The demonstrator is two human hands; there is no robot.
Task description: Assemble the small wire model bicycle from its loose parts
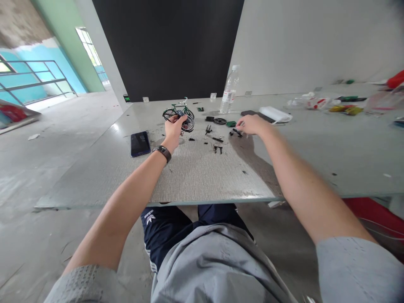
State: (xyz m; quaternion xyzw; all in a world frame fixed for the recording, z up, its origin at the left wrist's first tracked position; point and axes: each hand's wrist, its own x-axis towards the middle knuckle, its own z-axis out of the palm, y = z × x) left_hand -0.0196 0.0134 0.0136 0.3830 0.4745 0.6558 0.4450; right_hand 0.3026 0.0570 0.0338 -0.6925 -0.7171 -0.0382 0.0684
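Head view: left hand (173, 128) pinches a black spoked wheel (189, 123), best held steady, while half-curled right hand (251, 124), grip unclear, hovers beside slim black parts (237, 133).

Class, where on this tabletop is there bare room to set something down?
Bare room: the tabletop left of the phone, out to the side edge. Mostly bare, with a few specks: the front strip, between the small black parts and the near edge. Crowded: between the left hand and right hand, where those parts and a loose wheel lie.
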